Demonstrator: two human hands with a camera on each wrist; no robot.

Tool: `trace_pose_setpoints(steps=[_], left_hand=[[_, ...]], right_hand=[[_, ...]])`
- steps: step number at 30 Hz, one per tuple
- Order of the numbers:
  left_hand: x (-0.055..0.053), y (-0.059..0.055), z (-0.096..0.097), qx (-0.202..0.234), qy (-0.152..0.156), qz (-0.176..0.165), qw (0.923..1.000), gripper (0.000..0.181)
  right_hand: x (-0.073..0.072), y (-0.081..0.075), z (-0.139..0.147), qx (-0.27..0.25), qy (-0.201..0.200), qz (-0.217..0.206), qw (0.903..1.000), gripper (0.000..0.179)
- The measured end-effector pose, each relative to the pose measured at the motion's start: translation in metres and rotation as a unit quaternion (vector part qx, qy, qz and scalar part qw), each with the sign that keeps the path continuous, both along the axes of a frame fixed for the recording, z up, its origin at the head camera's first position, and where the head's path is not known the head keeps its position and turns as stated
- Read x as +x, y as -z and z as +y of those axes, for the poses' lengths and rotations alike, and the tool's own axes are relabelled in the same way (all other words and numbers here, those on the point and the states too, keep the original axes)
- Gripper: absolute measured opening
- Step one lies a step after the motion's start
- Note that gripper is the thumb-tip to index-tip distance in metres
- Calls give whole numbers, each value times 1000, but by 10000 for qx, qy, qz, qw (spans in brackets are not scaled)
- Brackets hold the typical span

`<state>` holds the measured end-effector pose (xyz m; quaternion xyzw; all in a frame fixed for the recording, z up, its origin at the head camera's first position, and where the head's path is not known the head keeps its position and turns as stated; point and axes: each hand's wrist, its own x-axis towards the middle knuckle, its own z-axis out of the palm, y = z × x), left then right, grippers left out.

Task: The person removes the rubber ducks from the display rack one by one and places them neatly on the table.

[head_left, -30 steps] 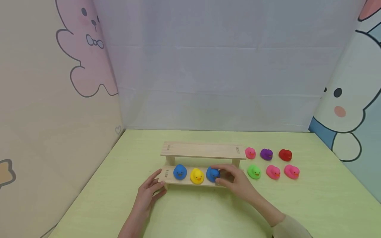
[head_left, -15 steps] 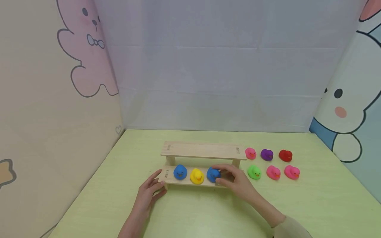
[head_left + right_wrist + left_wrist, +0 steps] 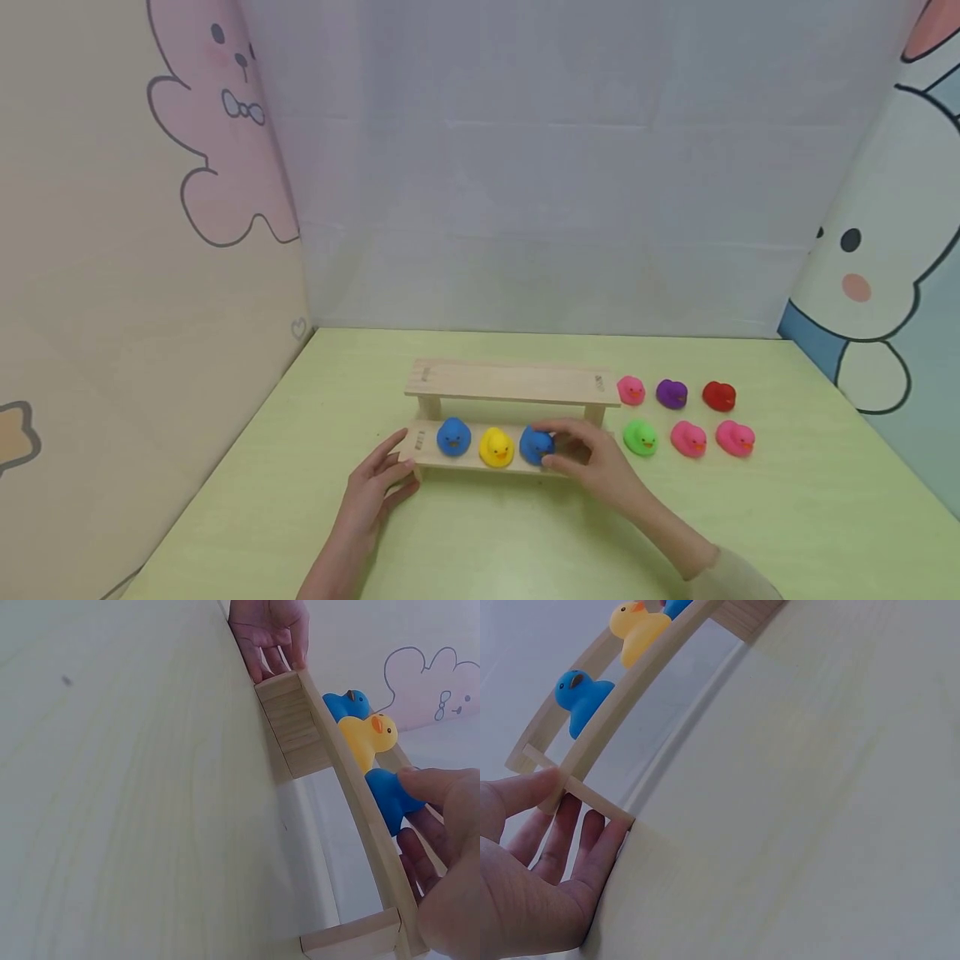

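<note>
A wooden two-step stand (image 3: 513,382) is on the table. On its lower step sit a blue rubber duck (image 3: 453,437) at the left and a yellow rubber duck (image 3: 497,448) in the middle. My right hand (image 3: 603,471) pinches a second blue rubber duck (image 3: 534,447) between thumb and fingers, to the right of the yellow one. The right wrist view shows this duck (image 3: 388,799) upright at the board. With my left hand (image 3: 367,492) I grip the left end of the lower step. The left wrist view has the thumb over the board (image 3: 619,701) and the fingers at its end support.
Right of the stand are two short rows of rubber ducks. A pink one (image 3: 632,390), a purple one (image 3: 672,394) and a red one (image 3: 719,396) make the back row. A green one (image 3: 640,437) and two pink ones (image 3: 735,438) are in front.
</note>
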<state>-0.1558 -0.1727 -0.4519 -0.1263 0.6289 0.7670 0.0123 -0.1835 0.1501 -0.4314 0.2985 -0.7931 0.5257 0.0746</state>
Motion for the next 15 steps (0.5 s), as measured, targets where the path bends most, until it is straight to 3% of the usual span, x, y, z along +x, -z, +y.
trace_pose_setpoints(steps=[5,15], left_hand=[[0,0,0,-4,11,12,10000,56],[0,1,-1,-35,54,72,10000,56]], right_hand=[[4,3,4,-23,25,21,10000,34],[22,-3,13,82,533,-316,9980,36]])
